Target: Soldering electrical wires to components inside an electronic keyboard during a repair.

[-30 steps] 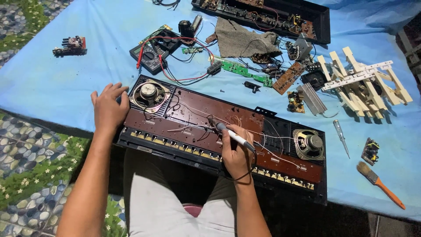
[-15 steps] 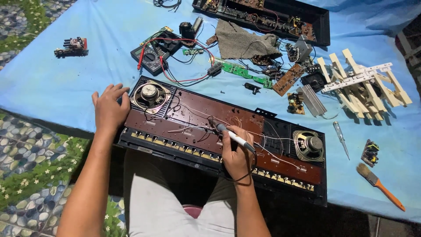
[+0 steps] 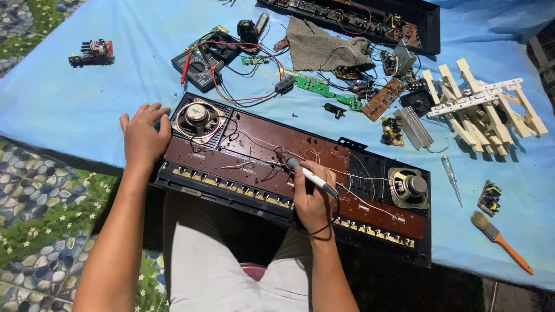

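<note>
- Blue cloth-covered table, cluttered with parts at the far side; patterned floor mat at the left.
- Opened black keyboard chassis with brown circuit board lies along the near table edge, its near side overhanging my lap.
- My left hand lies flat and open on the chassis's left end, beside the round left speaker; it holds nothing.
- My right hand is closed around a white-handled soldering iron, tip down on the board mid-span.
- Risk, I judge: the tip sits among thin white wires; a slip could scorch or snag one. The iron's cord loops under my wrist and could tug.
- Risk: if the left hand lets up, the overhanging chassis could shift or tip toward my lap.
- Open room: bare cloth at the far left. Far and right are crowded by the black multimeter with red leads, green circuit strip and white plastic key frame.
</note>
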